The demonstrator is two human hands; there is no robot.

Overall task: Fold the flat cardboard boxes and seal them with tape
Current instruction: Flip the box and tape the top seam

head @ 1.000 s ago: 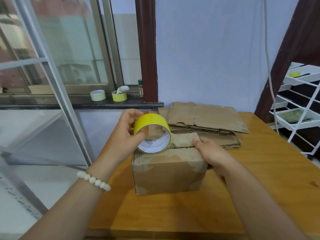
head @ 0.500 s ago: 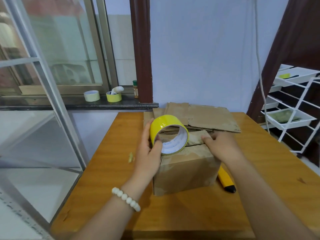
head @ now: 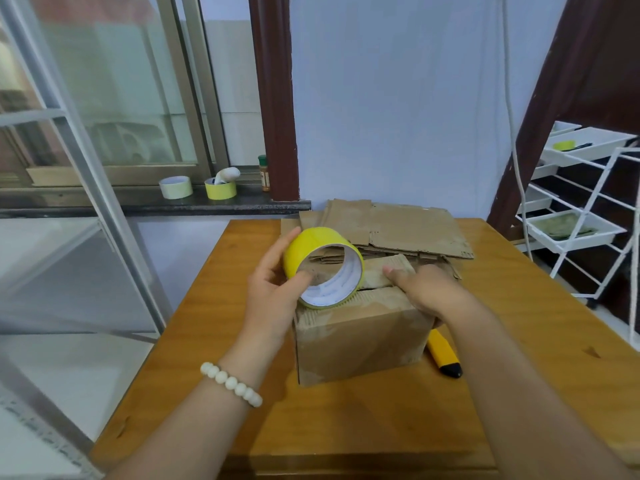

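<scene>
The left hand point(head: 273, 296) grips the yellow tape roll point(head: 311, 244), thumb inside its core, just above the folded box point(head: 356, 341) on the table point(head: 519, 341). The right hand point(head: 429, 292) lies flat and presses the top flaps. Flat cardboard point(head: 408, 230) is stacked behind the box.

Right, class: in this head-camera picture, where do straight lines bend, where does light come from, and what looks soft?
Head view: the window frame and white rack lean at the edges; soft daylight from the left window, no harsh glare; tape roll and folded box sharp, scene behind the glass hazy.
</scene>
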